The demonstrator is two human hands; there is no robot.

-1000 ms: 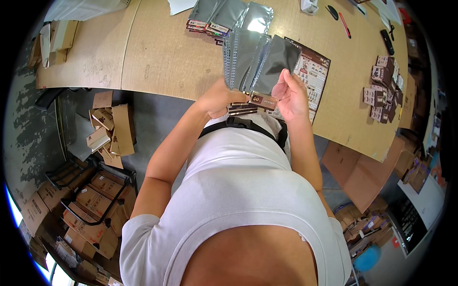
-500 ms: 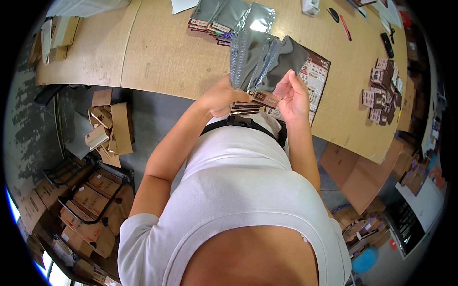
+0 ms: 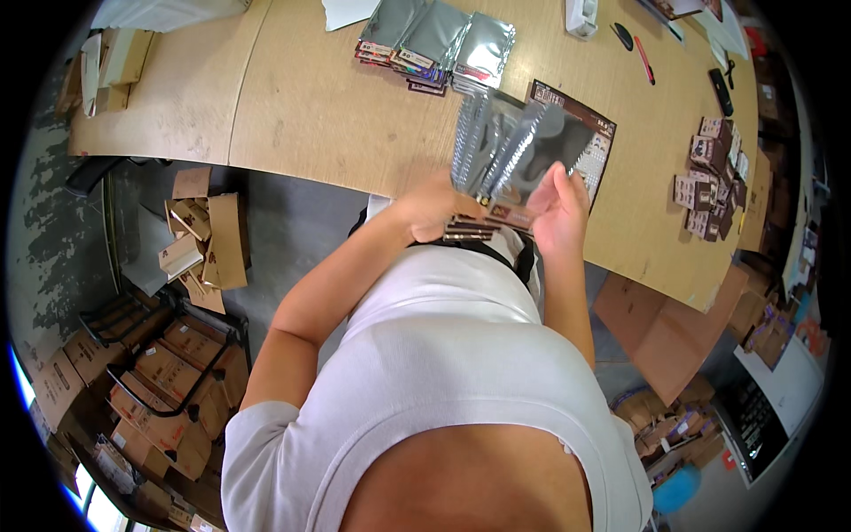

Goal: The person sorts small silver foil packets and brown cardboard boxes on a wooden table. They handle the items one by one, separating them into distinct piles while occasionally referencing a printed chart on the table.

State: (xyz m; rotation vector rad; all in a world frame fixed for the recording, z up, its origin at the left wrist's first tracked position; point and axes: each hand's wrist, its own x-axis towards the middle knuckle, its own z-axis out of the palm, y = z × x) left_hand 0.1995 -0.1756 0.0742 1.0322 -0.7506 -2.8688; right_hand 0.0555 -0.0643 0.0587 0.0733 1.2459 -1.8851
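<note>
At the table's near edge, my left hand (image 3: 431, 209) is closed round a bunch of silver foil packets (image 3: 481, 133) with brown printed ends. Its fingers are slightly blurred. My right hand (image 3: 560, 213) pinches the right side of the rightmost foil packet (image 3: 560, 142), which fans out from the others; its brown end lies between my hands. Beneath the packets, partly covered, is a brown and white printed sheet (image 3: 605, 135). Farther off on the table, piles of similar silver packets (image 3: 430, 40) lie overlapping.
Small brown and white boxes (image 3: 707, 182) are heaped on the right of the table (image 3: 310, 106). A red pen-like tool (image 3: 644, 60), a black object (image 3: 721, 91) and a white dispenser (image 3: 581, 18) lie at the back. Cardboard boxes (image 3: 182, 355) stand on the floor at left.
Both hands and the packets have shifted slightly right and nearer to me. More of the printed sheet's far edge and of the packet piles now shows.
</note>
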